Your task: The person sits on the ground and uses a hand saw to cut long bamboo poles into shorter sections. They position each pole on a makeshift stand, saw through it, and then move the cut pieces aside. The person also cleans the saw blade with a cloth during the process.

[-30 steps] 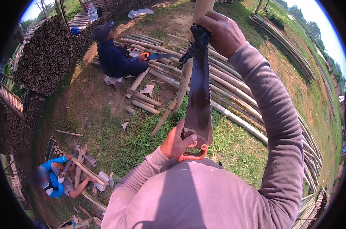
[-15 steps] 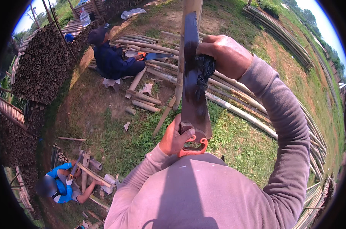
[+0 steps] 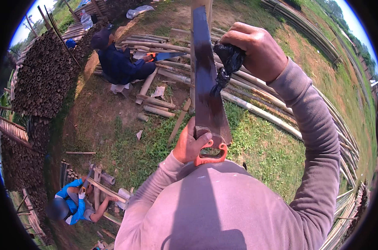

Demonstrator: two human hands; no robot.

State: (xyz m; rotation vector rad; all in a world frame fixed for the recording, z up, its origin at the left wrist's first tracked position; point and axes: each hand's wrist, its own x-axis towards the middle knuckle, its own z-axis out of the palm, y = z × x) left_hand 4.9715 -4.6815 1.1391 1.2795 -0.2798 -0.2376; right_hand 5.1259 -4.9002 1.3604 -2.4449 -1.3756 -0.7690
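Crumpled, glossy black plastic bundle (image 3: 230,58) with twisted tail; right grip (image 3: 257,48) pinching it, at the toothed edge of a long tapered steel handsaw (image 3: 205,68). Left grip (image 3: 189,143) closed on its looped orange-red handle (image 3: 210,160). Around: smooth, pale, round bamboo poles (image 3: 262,109) over green grass (image 3: 262,156); upright bamboo post (image 3: 200,2) behind handsaw, partly hidden by it. Handsaw lies ahead of mauve-grey shirt front (image 3: 239,196); steel smeared dark brown, bluish sheen toward tip.
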